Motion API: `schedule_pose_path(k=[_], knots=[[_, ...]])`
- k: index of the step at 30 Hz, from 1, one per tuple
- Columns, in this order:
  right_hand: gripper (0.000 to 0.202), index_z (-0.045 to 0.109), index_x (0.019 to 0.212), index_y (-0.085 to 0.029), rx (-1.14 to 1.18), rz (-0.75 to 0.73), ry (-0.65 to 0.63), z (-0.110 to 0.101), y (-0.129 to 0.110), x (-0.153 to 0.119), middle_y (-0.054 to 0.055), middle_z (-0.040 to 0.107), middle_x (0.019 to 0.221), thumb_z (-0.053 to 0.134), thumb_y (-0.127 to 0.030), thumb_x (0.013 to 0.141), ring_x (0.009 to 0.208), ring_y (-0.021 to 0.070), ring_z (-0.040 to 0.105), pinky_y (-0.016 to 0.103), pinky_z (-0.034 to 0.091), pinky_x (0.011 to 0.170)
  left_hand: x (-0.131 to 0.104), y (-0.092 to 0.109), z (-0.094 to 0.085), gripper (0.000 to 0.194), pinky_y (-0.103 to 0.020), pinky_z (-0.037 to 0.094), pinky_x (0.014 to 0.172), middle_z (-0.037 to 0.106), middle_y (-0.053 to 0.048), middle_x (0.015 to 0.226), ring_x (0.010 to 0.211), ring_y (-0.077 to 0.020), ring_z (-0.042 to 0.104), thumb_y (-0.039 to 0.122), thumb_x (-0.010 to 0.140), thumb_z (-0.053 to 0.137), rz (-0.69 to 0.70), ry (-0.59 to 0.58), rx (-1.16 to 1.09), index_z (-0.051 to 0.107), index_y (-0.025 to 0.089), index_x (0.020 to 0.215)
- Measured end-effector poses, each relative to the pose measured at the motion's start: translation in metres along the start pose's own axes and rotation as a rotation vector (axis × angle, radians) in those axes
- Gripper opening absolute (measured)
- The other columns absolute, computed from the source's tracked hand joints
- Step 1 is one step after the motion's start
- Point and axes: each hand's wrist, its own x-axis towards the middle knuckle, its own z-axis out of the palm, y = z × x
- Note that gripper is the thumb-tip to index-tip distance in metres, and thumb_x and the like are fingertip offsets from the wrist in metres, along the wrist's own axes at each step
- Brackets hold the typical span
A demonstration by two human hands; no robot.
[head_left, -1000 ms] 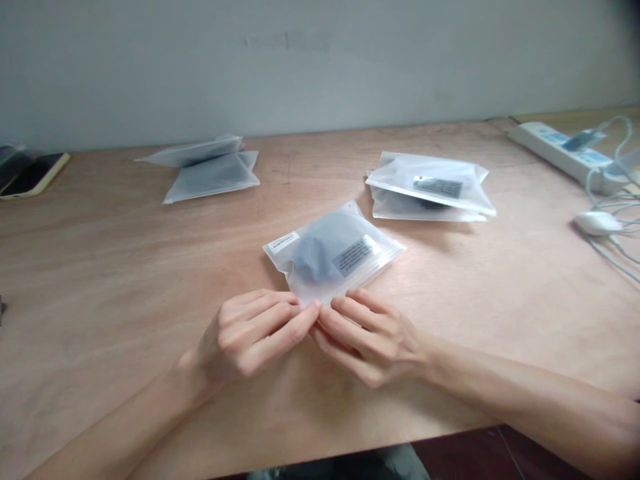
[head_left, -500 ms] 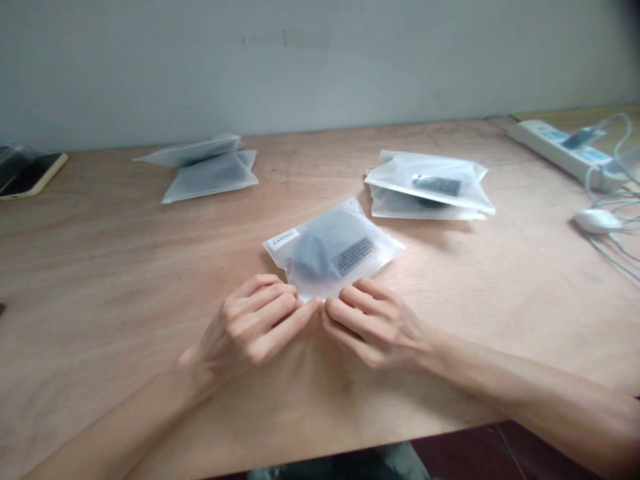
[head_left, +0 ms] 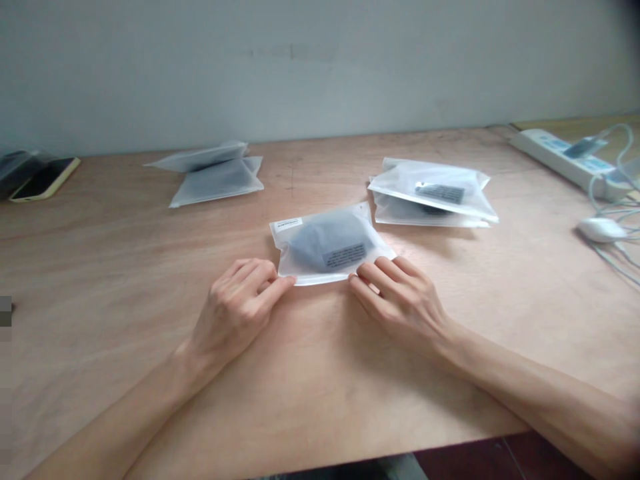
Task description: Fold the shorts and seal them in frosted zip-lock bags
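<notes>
Two bare hands grasp one frosted plastic bag [head_left: 306, 271] on a wooden table [head_left: 310, 387], the left hand [head_left: 240, 297] pinching its near left corner and the right hand [head_left: 400, 290] its near right end, so that it lies between and just beyond them. Past the left hand are two overlapping bags [head_left: 220, 183] and, farther left, one phone [head_left: 45, 179]; past the right hand are two visible stacked bags [head_left: 400, 173] and, farther right, one power strip [head_left: 560, 157]. The grasped bag contains a dark, rounded item [head_left: 310, 243], its details clouded by the plastic.
</notes>
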Motion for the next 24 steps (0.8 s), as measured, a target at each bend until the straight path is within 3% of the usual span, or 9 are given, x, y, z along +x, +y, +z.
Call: schedule_pose_path(k=[5,15,24], knots=[[0.022,0.064,0.083,-0.018,-0.089,0.079,-0.066,0.0,0.004,-0.002,0.005,0.062,0.081,0.054,-0.005,0.097,0.077,0.0217,0.046,0.036,0.033,0.072,-0.001,0.002,0.0,0.019,-0.035,0.046,0.075,0.061,-0.003,0.08,0.078,-0.0218,0.056,0.013,0.099,0.061,-0.166,-0.117,0.109,0.067,0.019,0.082],[0.017,0.062,0.079,-0.021,-0.239,0.236,-0.172,-0.002,0.014,-0.004,0.005,0.062,0.081,0.064,-0.009,0.091,0.077,0.0228,0.048,0.035,0.031,0.07,-0.005,-0.002,-0.001,0.021,-0.034,0.04,0.07,0.063,-0.002,0.079,0.074,-0.0221,0.055,0.016,0.1,0.06,-0.262,-0.134,0.207,0.066,0.021,0.08],[0.016,0.061,0.08,-0.021,-0.247,0.256,-0.189,-0.003,0.015,-0.003,0.005,0.064,0.083,0.065,-0.006,0.088,0.078,0.0225,0.05,0.034,0.031,0.071,-0.005,-0.008,0.002,0.022,-0.033,0.037,0.067,0.06,-0.002,0.079,0.073,-0.0209,0.054,0.015,0.1,0.06,-0.261,-0.173,0.181,0.065,0.021,0.079]])
